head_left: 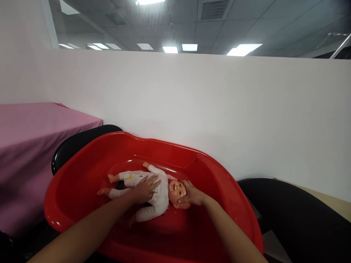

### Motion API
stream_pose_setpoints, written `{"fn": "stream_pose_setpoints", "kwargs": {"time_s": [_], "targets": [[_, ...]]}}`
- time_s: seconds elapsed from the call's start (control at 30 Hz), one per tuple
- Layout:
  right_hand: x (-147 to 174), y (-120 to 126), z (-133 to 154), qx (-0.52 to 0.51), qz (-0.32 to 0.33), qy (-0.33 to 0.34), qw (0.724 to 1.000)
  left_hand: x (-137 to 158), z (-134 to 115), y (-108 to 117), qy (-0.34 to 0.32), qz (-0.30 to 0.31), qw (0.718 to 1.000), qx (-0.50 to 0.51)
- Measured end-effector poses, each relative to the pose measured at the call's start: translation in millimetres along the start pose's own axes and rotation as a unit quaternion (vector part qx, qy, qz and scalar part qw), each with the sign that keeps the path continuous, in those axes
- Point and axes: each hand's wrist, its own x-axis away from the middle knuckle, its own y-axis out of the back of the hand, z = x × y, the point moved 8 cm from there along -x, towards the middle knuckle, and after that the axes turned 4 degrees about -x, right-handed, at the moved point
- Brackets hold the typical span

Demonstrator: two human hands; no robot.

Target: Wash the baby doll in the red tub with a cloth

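A baby doll (161, 190) in a white outfit lies on its back inside a red baby bathtub (219, 175). Its head points right and its bare feet point left. My left hand (146, 189) rests flat on the doll's belly with the fingers spread. Around the top of the doll's head, my right hand (193, 193) is curled, with the thumb by its cheek and the fingers on the far side. A bit of pink shows behind the doll's neck.
Black chair-like surfaces stand at the left (74, 144) and right of the tub. A pink cloth (49, 124) covers a table at the far left. Behind the tub rises a white wall (192, 98) topped by glass.
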Motion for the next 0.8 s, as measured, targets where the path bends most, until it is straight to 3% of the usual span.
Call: {"fn": "stream_pose_setpoints", "kwargs": {"time_s": [0.1,0.3,0.43,0.6,0.8], "targets": [[1,0,1,-0.003,-0.001,0.004,1.000,1,18,-9,0.016,0.017,0.998,-0.065],[-5,0,-6,-0.006,0.001,0.006,1.000,7,71,20,0.153,0.003,0.984,-0.087],[-7,-1,-9,-0.009,0.013,-0.003,1.000,21,95,37,0.201,0.000,0.977,-0.075],[-6,0,-5,-0.009,0.014,0.006,1.000,27,109,56,0.221,-0.030,0.972,-0.082],[-4,0,-7,-0.034,0.019,-0.008,0.999,24,110,74,0.242,-0.130,0.960,-0.056]]}}
